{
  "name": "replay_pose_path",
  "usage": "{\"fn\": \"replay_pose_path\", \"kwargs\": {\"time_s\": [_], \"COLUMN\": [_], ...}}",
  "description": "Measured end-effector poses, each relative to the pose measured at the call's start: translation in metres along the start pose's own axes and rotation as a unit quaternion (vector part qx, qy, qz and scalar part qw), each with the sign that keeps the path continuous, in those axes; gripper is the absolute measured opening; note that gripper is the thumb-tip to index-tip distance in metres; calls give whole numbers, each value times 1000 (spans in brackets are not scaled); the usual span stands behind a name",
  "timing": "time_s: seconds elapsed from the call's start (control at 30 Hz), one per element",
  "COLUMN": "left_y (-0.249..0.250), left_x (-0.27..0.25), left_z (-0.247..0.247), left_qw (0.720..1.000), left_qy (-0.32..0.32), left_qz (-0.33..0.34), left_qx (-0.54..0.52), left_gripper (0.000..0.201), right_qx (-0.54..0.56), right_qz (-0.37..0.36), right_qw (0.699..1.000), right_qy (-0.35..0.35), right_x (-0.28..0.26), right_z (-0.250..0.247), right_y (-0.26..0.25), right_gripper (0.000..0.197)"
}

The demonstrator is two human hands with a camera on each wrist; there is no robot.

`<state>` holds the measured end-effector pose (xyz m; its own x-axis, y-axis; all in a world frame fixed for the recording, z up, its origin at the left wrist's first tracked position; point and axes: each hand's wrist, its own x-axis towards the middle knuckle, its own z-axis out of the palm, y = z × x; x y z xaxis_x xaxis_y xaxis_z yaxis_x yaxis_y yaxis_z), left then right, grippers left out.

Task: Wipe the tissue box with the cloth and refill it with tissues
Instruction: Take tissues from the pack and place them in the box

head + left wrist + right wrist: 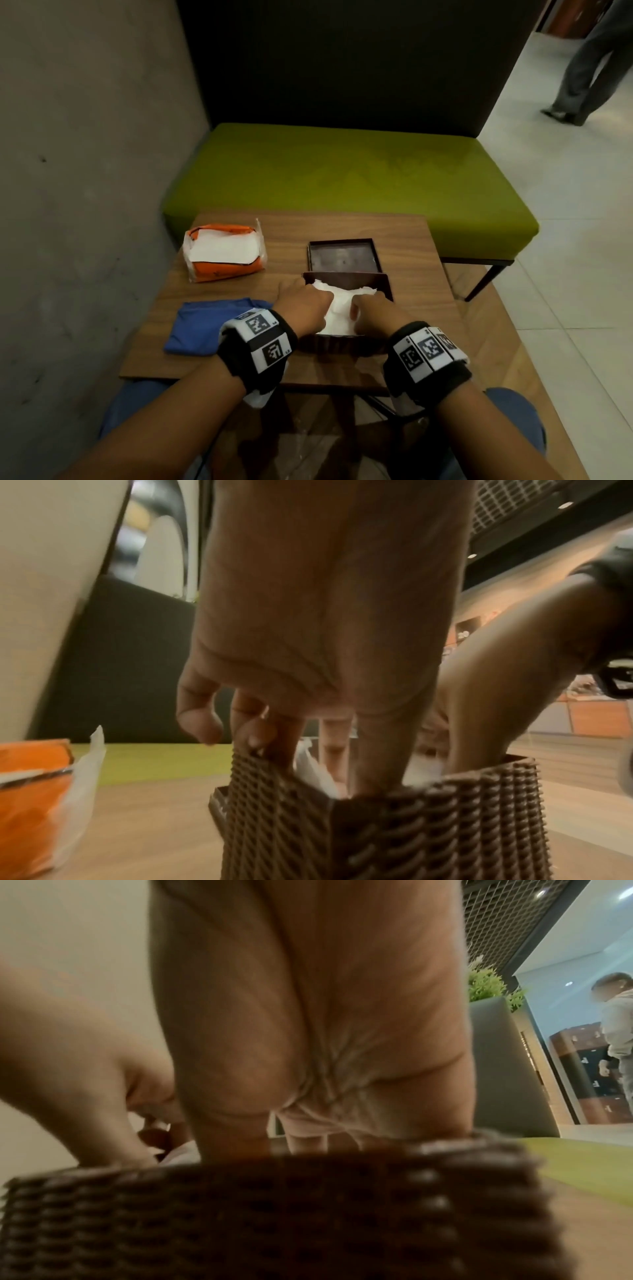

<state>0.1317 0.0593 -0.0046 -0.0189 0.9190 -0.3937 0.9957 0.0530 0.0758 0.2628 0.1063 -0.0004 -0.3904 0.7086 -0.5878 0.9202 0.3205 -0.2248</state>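
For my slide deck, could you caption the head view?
Both hands, left hand and right hand, press white tissues into the open woven tissue box.

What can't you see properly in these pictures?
- Bottom of the brown woven tissue box: hidden in all views by the white tissues and both hands.
- Left hand fingertips: left wrist view, buried among the tissues.
- Right hand fingers: right wrist view, behind the blurred box wall.
- Blue cloth: head view, partly covered by the left wrist.
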Motion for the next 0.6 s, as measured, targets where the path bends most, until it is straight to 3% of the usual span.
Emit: {"fn": "replay_pose_path", "kwargs": {"time_s": [0.13,0.17,0.27,0.33,0.43,0.6], "left_y": [0,0,1,1,-1,-9], "left_x": [-2,-5,-11,-7,2,4], "left_z": [1,3,4,3,5,22], "left_qw": [999,1000,990,983,986,991], "left_qy": [-35,-15,134,182,142,62], "left_qz": [-5,-16,-29,5,67,35], "left_qx": [1,-11,-25,-26,48,110], "left_gripper": [27,26,18,16,23,35], "right_qx": [-12,-5,14,20,15,26], "right_qz": [11,12,14,-1,-29,0], "right_qw": [1000,999,991,989,994,998], "right_qy": [17,41,129,148,106,51], "right_x": [-3,-6,-8,-2,1,5], "right_z": [1,1,-3,-3,5,21], "right_y": [-1,0,2,-2,-6,3], "right_gripper": [41,39,29,25,26,29]}}
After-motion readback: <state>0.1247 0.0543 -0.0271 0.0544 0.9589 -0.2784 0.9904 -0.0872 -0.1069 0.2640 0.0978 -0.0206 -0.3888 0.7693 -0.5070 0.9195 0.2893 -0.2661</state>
